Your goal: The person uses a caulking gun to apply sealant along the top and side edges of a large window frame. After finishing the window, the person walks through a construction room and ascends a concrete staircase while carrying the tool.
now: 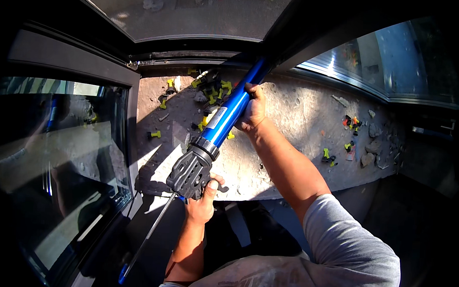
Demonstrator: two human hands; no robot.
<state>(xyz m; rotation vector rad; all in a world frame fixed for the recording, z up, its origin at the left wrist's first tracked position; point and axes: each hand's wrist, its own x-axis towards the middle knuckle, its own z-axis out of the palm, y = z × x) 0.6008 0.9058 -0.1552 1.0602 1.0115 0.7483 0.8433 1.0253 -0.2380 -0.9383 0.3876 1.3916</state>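
Note:
A caulking gun [232, 109] with a shiny blue barrel and a black grip head lies slantwise across the view, its front end pointing away to the upper right. My right hand [253, 111] is wrapped round the far part of the barrel from the right side. At the near end my left hand [201, 207] grips the handle, its thumb showing; the other fingers are mostly hidden behind the black head. From the back of the gun a thin metal rod [153, 231] with a blue tip runs down to the lower left. The gun's front tip is lost in shadow by the window frame.
Below the gun spreads a dusty concrete sill [290, 145]. Yellow-and-black plastic clips [211, 92] are scattered on it, with more small clips [329, 157] and stones [373, 147] at right. An open glazed sash [62, 153] stands at left; dark frames [202, 44] border the far side.

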